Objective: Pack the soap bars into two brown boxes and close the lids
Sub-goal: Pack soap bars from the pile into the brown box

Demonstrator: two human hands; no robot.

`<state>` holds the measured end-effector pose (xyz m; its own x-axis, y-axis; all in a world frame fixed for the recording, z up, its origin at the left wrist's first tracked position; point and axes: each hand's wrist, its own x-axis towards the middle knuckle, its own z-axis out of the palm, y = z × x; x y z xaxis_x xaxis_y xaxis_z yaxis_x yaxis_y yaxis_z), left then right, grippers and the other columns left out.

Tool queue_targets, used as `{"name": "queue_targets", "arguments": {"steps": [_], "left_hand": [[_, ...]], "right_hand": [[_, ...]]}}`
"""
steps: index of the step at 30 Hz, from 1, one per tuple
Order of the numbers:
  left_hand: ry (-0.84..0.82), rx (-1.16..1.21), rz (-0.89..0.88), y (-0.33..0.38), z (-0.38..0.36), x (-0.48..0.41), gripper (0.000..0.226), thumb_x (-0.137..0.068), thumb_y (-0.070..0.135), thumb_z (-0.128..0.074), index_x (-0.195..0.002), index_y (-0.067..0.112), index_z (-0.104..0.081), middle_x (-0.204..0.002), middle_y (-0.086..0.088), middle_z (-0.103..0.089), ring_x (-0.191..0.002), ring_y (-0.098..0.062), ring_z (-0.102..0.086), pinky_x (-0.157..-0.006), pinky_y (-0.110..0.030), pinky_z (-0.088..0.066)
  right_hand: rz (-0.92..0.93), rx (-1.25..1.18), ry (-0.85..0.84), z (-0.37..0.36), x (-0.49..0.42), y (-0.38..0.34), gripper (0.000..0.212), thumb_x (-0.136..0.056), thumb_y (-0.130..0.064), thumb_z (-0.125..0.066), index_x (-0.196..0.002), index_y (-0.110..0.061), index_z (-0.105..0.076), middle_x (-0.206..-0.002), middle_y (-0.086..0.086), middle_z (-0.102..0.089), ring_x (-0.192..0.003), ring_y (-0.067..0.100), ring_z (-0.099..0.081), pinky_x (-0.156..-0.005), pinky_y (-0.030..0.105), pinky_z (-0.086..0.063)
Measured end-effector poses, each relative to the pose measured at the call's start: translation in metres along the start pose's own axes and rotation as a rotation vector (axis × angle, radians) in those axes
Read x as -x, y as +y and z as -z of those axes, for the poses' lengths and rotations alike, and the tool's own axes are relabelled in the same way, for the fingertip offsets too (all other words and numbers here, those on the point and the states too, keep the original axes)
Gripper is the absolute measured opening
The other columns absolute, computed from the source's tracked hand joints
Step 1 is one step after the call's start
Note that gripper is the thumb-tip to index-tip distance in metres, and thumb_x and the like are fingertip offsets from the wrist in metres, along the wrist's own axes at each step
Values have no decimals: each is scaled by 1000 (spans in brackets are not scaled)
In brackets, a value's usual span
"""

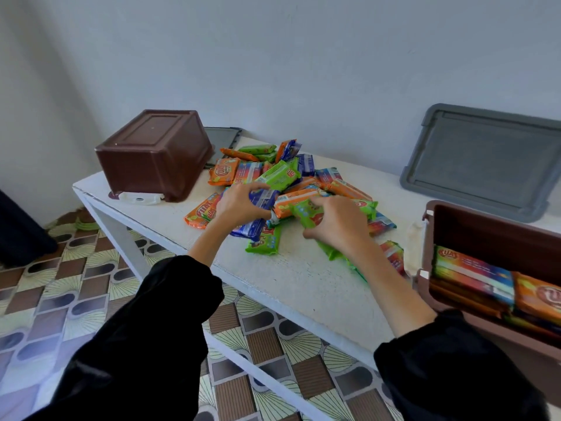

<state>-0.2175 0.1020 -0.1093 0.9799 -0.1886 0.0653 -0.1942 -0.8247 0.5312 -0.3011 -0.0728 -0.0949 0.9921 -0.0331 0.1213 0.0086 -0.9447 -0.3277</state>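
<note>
The white table (291, 278) carries everything here. Well off to the right of the grip, a grey lid (482, 159) leans against the wall. Left of the grip sits 1 brown box (154, 153), flipped bottom-up, with a second grey lid (221, 138) peeking out behind it. Further right of the grip, the other brown box (485, 226) stands open, packed bars (473, 275) lying flat inside. Between the 2 boxes lies the pile of soap bars (303, 183), orange, green and blue wrappers loose on the tabletop, and that's where the action is. The left hand (239, 205) has its fingers curled round a blue bar (264, 197) on the heap. The right hand (340, 226) is clenched on a green bar (305, 212), just beside the blue one.
</note>
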Motion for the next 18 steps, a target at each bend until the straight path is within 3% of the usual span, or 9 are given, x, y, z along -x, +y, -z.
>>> {"name": "queue_targets", "arguments": {"steps": [2, 5, 8, 12, 15, 18], "left_hand": [[-18, 10, -111, 23, 13, -1, 63, -66, 29, -79, -124, 32, -55, -130, -1, -55, -101, -18, -54, -62, -25, -41], [-40, 22, -266, 61, 24, 1, 64, -66, 24, -79, -125, 30, -55, -128, 0, -57, -101, -20, -55, -74, -27, -41], [-73, 26, -405, 100, 23, 5, 63, -65, 23, -79, -123, 31, -56, -124, 1, -56, -102, -15, -53, -82, -29, -45], [-190, 42, -588, 156, 5, 13, 62, -64, 25, -81, -121, 32, -57, -113, 0, -53, -109, -21, -53, -94, -36, -44], [-299, 21, -752, 199, -18, 20, 65, -56, 37, -72, -120, 35, -57, -115, -3, -54, -108, -20, -51, -95, -36, -43], [-451, -37, -922, 237, -47, 25, 66, -57, 37, -72, -121, 32, -56, -115, -7, -55, -107, -21, -50, -95, -38, -42]], "right_hand": [[-27, 11, 47, 28, 5, 4, 72, -69, -41, -76, -134, -25, -48, -121, 7, -61, -105, 25, -57, -83, 34, -48], [-110, -36, 112, 66, 16, 23, 74, -67, -38, -77, -134, -30, -46, -129, 7, -57, -119, 29, -51, -92, 35, -44], [-190, -43, 162, 97, 35, 54, 73, -66, -33, -79, -132, -32, -49, -131, 5, -57, -120, 27, -51, -92, 36, -45], [-284, -45, 164, 132, 68, 109, 72, -64, -28, -80, -128, -37, -50, -130, 4, -57, -119, 26, -51, -91, 37, -45], [-310, -18, 101, 152, 98, 150, 73, -63, -22, -81, -127, -37, -50, -129, 6, -57, -117, 26, -53, -95, 38, -46], [-315, 25, -11, 162, 123, 184, 71, -64, -13, -81, -125, -34, -52, -125, 5, -59, -104, 21, -54, -88, 33, -43]]}}
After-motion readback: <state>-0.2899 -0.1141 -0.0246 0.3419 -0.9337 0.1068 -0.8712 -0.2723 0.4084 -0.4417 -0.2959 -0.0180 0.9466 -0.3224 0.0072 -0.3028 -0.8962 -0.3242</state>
